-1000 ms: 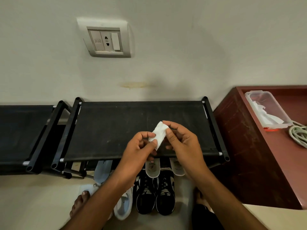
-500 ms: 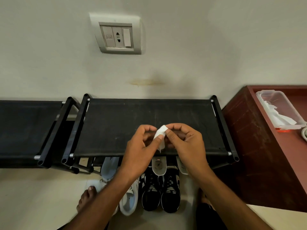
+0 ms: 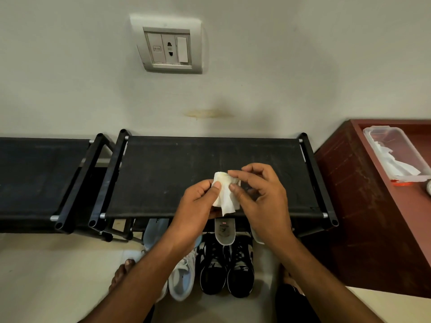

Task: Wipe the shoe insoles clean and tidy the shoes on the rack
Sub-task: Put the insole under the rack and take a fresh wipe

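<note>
The rack [image 3: 163, 173] top lay bare beyond the hands, open to a reach from above. Below its front bar, insoles [image 3: 224, 230] and two pairs of shoes [image 3: 227, 264] crowded the floor. A cabinet [image 3: 363, 206] stood just beside the rack's right end, a second rack [image 3: 35, 173] its left.

Single view, from a camera worn on the person's head. It faces forward and steeply down toward a pale wall, with the wall socket [image 3: 169, 45] near the top edge. The black shoe rack [image 3: 163, 173] lies across mid-frame, seen from above. Both forearms enter from the bottom edge, and the hands sit close to the lens at centre. The floor fills the lower corners; a red-brown cabinet [image 3: 373, 206] occupies the right edge. Wide-angle distortion bows the margins.
</note>
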